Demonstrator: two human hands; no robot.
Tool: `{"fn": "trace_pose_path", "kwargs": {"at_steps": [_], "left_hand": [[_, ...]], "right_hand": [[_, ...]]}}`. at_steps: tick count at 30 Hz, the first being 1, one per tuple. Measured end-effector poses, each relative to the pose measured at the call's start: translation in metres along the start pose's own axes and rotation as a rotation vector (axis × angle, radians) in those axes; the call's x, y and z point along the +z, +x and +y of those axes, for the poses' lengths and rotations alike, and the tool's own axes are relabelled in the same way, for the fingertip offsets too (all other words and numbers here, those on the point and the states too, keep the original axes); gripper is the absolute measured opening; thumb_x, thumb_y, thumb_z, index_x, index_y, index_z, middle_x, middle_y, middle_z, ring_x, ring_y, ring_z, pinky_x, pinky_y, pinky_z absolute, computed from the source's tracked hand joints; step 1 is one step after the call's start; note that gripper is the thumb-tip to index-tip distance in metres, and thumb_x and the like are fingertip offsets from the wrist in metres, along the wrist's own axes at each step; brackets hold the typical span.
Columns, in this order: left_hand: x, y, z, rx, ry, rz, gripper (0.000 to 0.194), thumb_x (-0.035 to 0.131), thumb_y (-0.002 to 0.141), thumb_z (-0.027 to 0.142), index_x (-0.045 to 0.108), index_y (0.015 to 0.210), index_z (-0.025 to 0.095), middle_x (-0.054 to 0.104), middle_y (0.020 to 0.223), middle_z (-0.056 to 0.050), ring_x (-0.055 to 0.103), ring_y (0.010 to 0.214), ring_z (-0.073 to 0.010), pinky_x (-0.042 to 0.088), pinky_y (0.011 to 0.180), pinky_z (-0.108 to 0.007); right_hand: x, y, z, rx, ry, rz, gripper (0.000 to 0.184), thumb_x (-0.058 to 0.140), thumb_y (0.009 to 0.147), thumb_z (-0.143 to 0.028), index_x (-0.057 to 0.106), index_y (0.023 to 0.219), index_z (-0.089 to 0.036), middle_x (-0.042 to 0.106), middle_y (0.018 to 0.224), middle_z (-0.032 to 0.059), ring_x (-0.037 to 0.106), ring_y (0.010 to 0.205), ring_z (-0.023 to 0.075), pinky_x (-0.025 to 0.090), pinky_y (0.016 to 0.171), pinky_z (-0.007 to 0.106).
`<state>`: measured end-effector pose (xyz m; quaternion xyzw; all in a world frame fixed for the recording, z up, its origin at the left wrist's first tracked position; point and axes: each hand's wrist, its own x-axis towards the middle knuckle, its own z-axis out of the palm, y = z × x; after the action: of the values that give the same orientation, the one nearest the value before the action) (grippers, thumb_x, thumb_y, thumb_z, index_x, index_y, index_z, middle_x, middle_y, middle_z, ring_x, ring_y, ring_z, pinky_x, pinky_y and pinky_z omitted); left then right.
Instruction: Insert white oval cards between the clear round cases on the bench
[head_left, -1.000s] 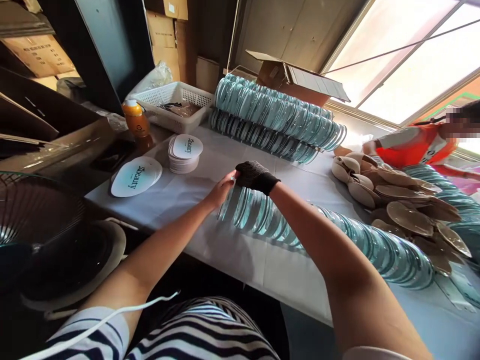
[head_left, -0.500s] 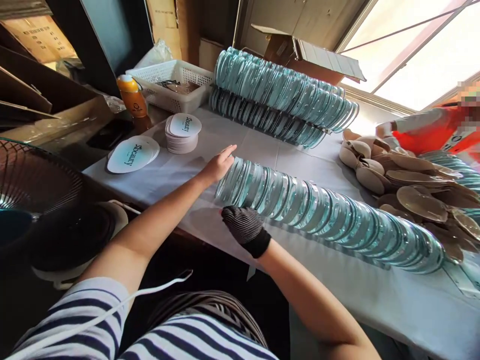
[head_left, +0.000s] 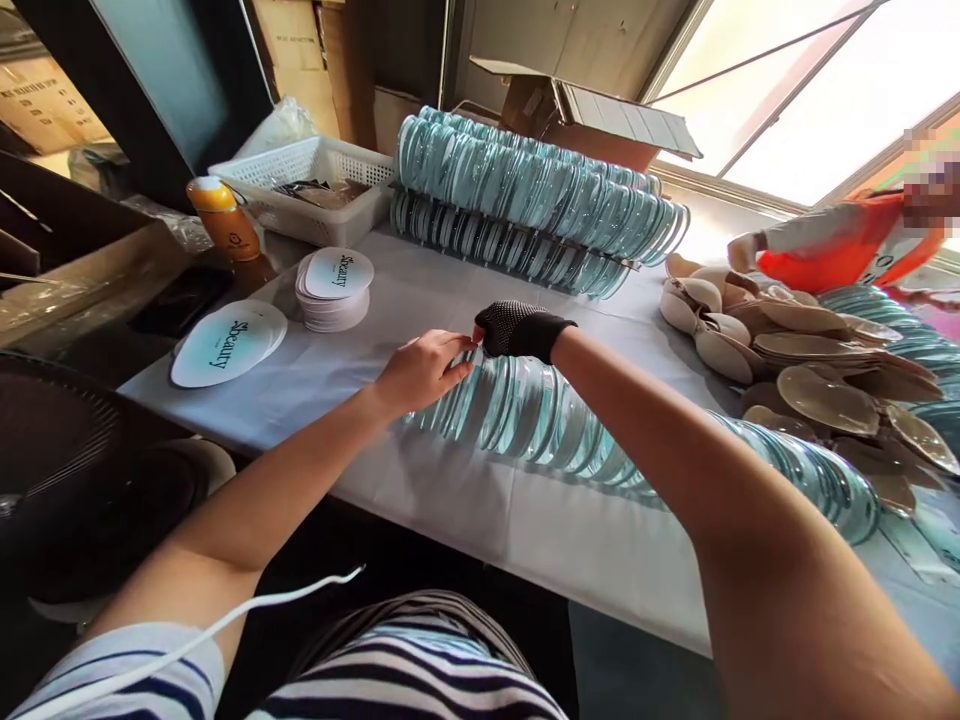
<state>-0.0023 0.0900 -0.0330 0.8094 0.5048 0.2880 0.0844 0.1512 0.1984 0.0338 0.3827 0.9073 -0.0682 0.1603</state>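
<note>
A long row of nested clear, bluish plastic shells point(head_left: 525, 410) lies along the near side of the table. My left hand point(head_left: 427, 370) is bare, at the row's left end, with fingers stretched out and thumb apart beside the end shell. On my right hand point(head_left: 517, 332) is a dark, dotted glove that leaves fingertips bare. Its fingers are curled and pinched at the upper rim of the end shells, close to my left fingertips. What lies exactly between those fingers is hidden. My right forearm crosses over the row and covers part of it.
Printed round cards stand in a stack point(head_left: 334, 290), with more fanned out point(head_left: 229, 345) beside it. Behind are a white basket point(head_left: 300, 195), an orange bottle point(head_left: 225, 220) and stacked shell rows point(head_left: 525, 190). Beige bra cups point(head_left: 802, 350) lie right, near a person in orange point(head_left: 832, 245).
My right hand has risen from the row's near side to its upper rim, meeting my left fingertips. My left hand has shifted slightly left and lower. The view has turned a little.
</note>
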Motion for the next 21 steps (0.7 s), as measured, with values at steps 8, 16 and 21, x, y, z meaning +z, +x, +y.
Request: {"fn": "trace_pose_path", "kwargs": {"at_steps": [8,16,21], "left_hand": [[0.003,0.000,0.000,0.002,0.042,-0.001,0.036,0.042,0.099,0.035,0.062,0.124,0.020,0.063,0.130,-0.005,0.054,0.122,-0.0217,0.043,0.106,-0.037],[-0.004,-0.001,0.001,0.005,0.073,-0.025,0.037,0.043,0.098,0.034,0.063,0.125,0.019,0.063,0.132,-0.006,0.052,0.126,-0.0235,0.038,0.110,-0.042],[-0.003,0.001,0.033,0.128,0.162,-0.060,0.046,0.045,0.097,0.042,0.053,0.137,0.020,0.050,0.146,-0.007,0.035,0.142,-0.0282,0.018,0.118,-0.057]], "right_hand": [[0.049,-0.089,-0.055,0.085,0.038,0.366,0.026,0.050,0.088,-0.023,0.071,0.101,-0.016,0.071,0.098,0.0090,0.066,0.086,0.0214,0.043,0.068,0.029],[0.158,-0.126,-0.114,-0.005,-0.043,0.223,0.045,0.027,0.098,-0.013,0.071,0.104,-0.021,0.072,0.100,0.0081,0.066,0.082,0.0212,0.044,0.065,0.031],[0.095,-0.141,-0.047,0.284,-0.009,0.473,0.039,0.035,0.101,-0.032,0.065,0.124,-0.021,0.071,0.109,0.0110,0.066,0.095,0.0210,0.044,0.075,0.029]]}}
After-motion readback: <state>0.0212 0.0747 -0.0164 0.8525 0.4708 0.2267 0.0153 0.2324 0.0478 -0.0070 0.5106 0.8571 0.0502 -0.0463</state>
